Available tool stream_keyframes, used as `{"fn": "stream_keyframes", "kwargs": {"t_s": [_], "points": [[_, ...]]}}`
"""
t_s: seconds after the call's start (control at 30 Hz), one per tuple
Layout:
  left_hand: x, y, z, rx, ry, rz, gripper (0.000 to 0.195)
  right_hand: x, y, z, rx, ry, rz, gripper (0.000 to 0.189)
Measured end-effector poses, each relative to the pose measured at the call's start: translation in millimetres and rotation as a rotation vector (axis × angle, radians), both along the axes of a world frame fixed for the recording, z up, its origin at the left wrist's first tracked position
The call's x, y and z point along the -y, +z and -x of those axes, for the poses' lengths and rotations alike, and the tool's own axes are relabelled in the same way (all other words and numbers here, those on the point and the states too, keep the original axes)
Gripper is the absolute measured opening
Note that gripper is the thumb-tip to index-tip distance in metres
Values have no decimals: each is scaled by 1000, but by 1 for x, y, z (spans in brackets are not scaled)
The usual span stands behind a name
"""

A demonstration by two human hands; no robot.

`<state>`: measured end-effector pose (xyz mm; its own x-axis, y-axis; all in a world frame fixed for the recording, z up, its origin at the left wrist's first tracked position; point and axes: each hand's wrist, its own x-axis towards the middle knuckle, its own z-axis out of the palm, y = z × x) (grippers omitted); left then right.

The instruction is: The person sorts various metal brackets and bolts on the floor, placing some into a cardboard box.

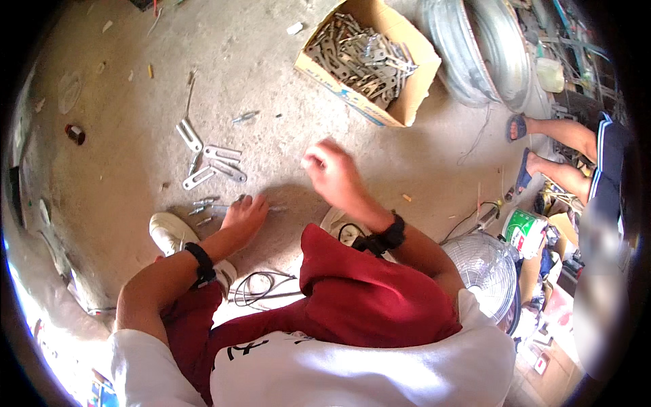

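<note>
My left hand (pixel 244 219) is low over the concrete floor, its fingers at several small metal pins or bolts (pixel 205 201); a thin metal part shows beside it, and whether it is gripped cannot be told. Beyond that hand lie several slotted flat metal brackets (pixel 224 154) in a loose cluster, with a thin rod leading away from them. My right hand (pixel 330 165), blurred and curled, is raised above the floor to the right; what its fingers hold is hidden. Another small metal pin (pixel 245 117) lies between the brackets and a cardboard box (pixel 417 104) full of similar metal parts.
Large metal wheel rims (pixel 457 56) stand right of the box. Another person (pixel 564 137) in sandals is at the far right. A fan with a wire guard (pixel 480 269), a green and white tub (pixel 524 231) and cables are near my right arm. Small litter dots the floor.
</note>
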<state>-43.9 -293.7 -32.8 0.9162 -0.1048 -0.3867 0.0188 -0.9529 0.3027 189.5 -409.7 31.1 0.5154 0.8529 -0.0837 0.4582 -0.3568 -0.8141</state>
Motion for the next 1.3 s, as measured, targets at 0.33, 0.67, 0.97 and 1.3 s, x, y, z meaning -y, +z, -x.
{"fn": "stream_keyframes", "kwargs": {"t_s": [0.33, 0.67, 0.97, 1.3], "points": [[25, -31, -7, 27, -10, 19, 28, -9, 69, -133, 157, -570, -464, 29], [-44, 115, -234, 366, 567, 853, 26, 15, 77, -122, -469, -726, -643, 33], [-146, 47, -141, 441, 843, 437, 21, -42, 98, -75, -1709, -148, -862, 72], [-167, 19, 11, -16, 771, 205, 21, -70, -22, -29, -967, 30, -30, 36]]}}
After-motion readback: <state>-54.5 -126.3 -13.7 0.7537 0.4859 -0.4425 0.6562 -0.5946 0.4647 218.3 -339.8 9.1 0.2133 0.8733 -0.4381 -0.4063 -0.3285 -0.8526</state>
